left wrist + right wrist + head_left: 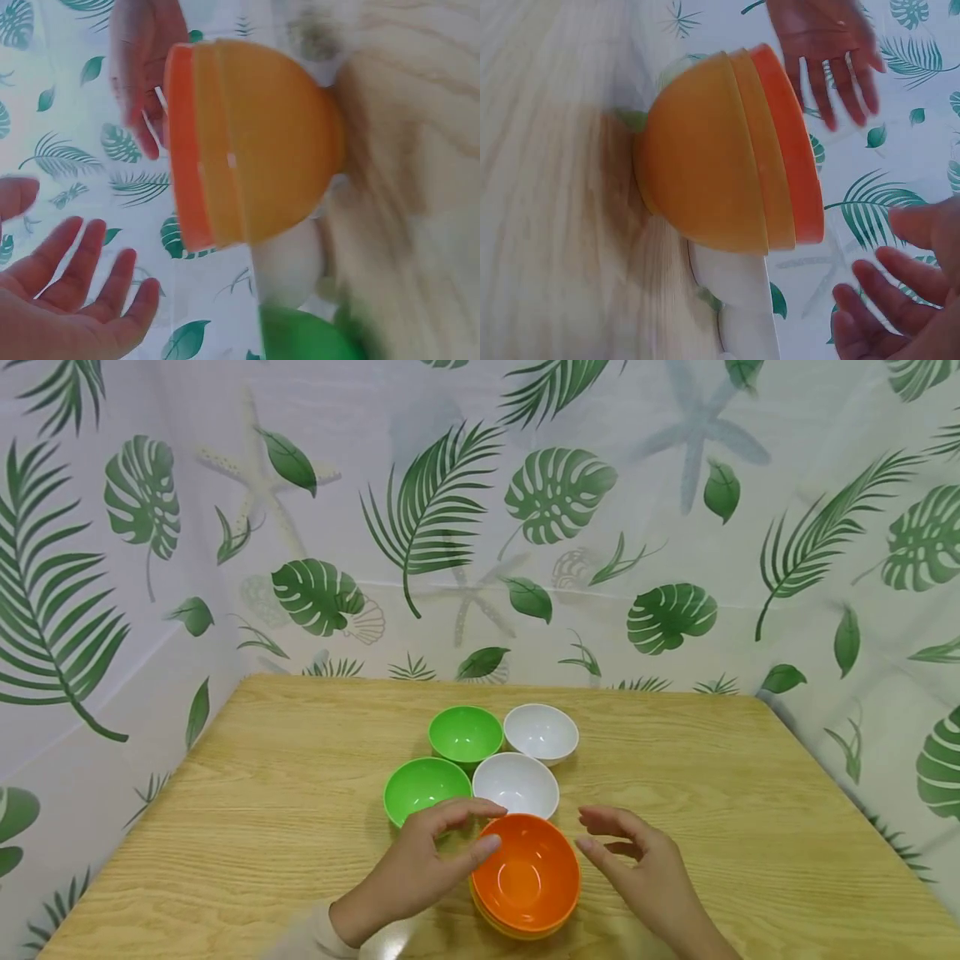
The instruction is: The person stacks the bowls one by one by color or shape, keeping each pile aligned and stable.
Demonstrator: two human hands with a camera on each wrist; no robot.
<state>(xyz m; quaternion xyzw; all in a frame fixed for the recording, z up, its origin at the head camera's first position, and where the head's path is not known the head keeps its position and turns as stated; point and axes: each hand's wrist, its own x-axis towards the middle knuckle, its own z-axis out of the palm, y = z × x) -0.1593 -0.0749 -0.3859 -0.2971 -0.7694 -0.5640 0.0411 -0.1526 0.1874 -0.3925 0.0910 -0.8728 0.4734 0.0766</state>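
A stack of bowls stands near the table's front edge, with an orange bowl (527, 872) nested on top of two yellow bowls (697, 157). My left hand (431, 860) hovers at the stack's left, fingers spread and apart from it in the left wrist view. On the other side, my right hand (648, 872) is held a little off the rim, its fingers loosely bent and holding nothing. Just beyond the stack are two white bowls (516, 783), one behind the other. Two green bowls (427, 785) sit to their left, the nearer one partly hidden by my left hand.
The wood-grain table (262, 793) extends to both sides of the bowls. A white curtain (465, 527) printed with green leaves hangs behind the table and along its sides.
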